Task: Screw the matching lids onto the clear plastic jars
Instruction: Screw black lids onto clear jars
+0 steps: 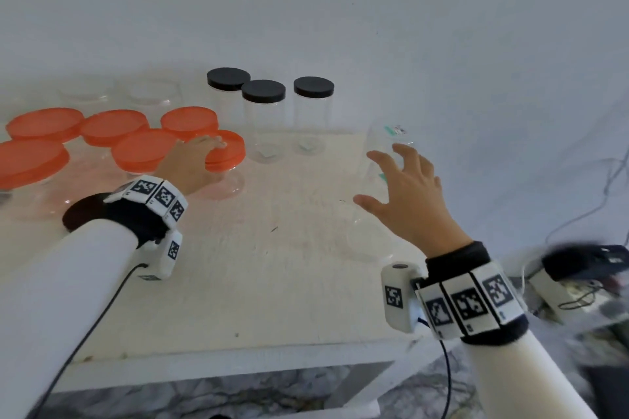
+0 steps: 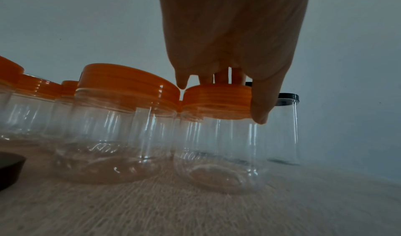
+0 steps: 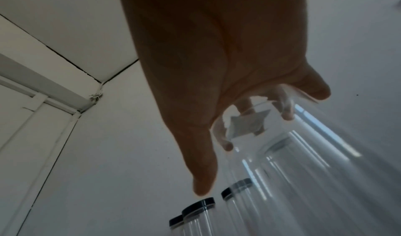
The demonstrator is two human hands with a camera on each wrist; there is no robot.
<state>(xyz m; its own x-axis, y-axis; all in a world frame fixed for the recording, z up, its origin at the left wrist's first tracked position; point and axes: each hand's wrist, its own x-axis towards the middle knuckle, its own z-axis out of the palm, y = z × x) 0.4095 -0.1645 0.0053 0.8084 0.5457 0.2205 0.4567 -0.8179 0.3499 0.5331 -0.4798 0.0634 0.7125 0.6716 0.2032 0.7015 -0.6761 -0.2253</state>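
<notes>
My left hand grips the orange lid of a short clear jar in the table's middle left. In the left wrist view the thumb lies on the rim of this lid and the fingers curl over its top. My right hand is spread at the upper end of a tall clear jar without a lid, at the right. In the right wrist view the fingertips show through the blurred jar and the thumb stands off its wall. A loose black lid lies by my left wrist.
Several orange-lidded short jars crowd the left of the white table. Three tall jars with black lids stand at the back by the wall. Faint clear jars without lids are at the back left. Cables and a black device lie off the right edge.
</notes>
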